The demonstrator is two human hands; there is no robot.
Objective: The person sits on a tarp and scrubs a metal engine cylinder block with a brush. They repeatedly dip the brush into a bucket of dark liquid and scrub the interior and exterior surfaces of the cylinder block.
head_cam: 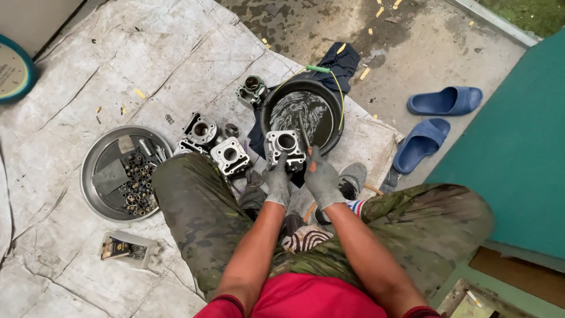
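Dull cast-metal cylinder block [285, 147], grimy knit gloves, glossy black basin [329, 103], perhaps plastic

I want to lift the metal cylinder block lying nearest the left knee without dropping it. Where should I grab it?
Take the cylinder block by its two finned outer sides, coming from above. It lies bore-up on the sheet, and another block crowds its upper left, so the right and near sides look freest.

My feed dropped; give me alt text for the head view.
Gloved left hand holds a metal cylinder block over a black basin; gloved right hand holds a thin tool. More blocks and a parts tray lie left.
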